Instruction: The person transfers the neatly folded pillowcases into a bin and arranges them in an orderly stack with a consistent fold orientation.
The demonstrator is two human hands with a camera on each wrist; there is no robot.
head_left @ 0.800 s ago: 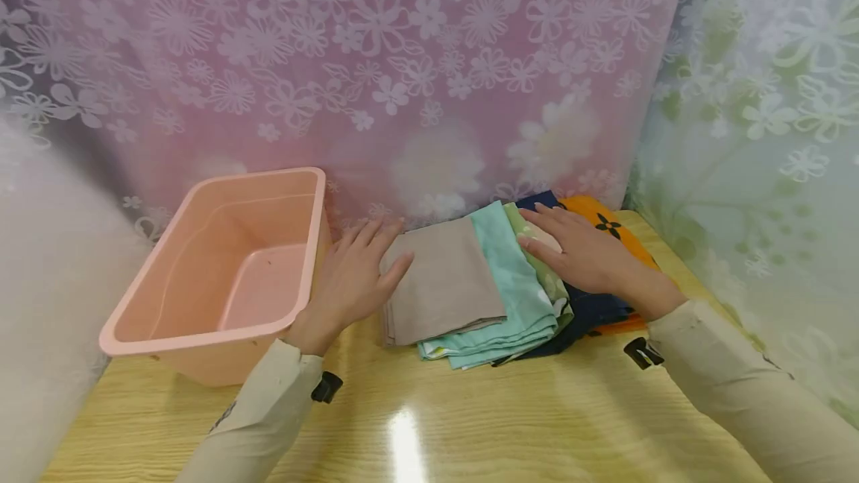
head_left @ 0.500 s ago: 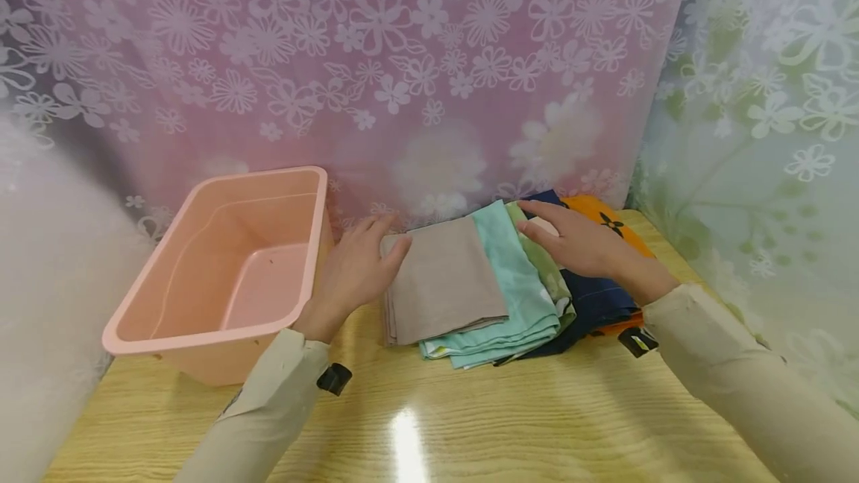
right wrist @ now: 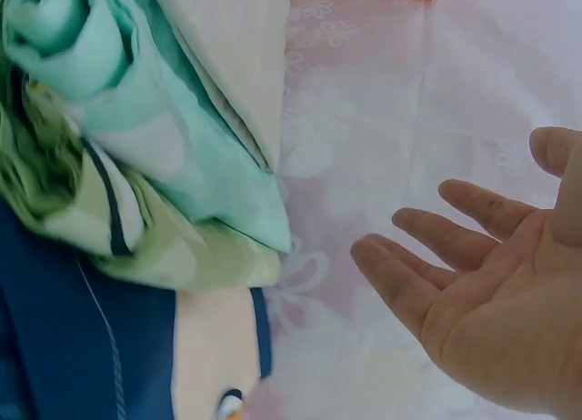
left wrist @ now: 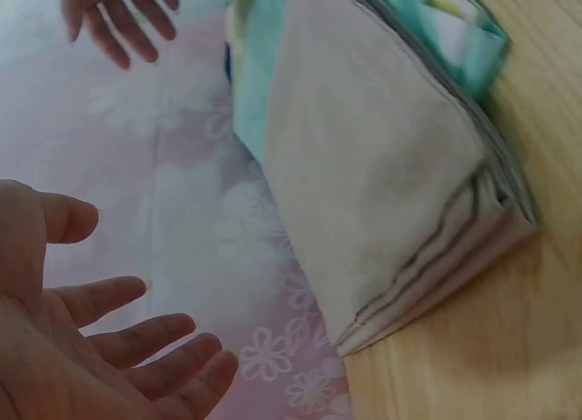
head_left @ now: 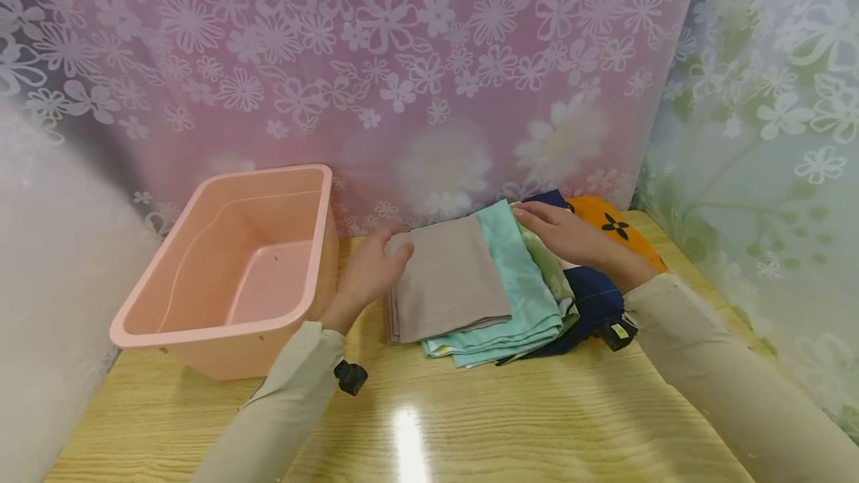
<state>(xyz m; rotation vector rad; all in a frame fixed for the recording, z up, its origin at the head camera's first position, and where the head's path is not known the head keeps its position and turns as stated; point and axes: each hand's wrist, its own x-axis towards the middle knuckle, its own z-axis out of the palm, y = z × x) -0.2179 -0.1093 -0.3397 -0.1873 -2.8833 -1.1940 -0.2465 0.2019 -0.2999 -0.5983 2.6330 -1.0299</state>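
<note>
Your left hand [head_left: 369,270] is at the centre of the head view, between the tub [head_left: 228,355] and the beige cloth [head_left: 452,274]. Its fingers are spread and gently bent; in the left wrist view a gap separates them from the beige cloth.

Your right hand [head_left: 570,237] is right of centre in the head view, above the green cloth [head_left: 552,274] and the navy cloth [head_left: 593,297]. Its fingers are extended, thumb apart; the right wrist view shows them clear of the cloths.

The folded cloths overlap in a row from the centre to the right of the head view. The beige cloth lies over the mint cloth [head_left: 520,267], which lies over the green cloth. The navy cloth follows, then the orange cloth [head_left: 620,226] at the far right of the row.

The tub is pink and stands upright on the worktop [head_left: 503,423], at left in the frame. A pink floral curtain [head_left: 429,73] fills the upper frame. Your sleeves [head_left: 288,379] enter from the lower edge and the lower right.
</note>
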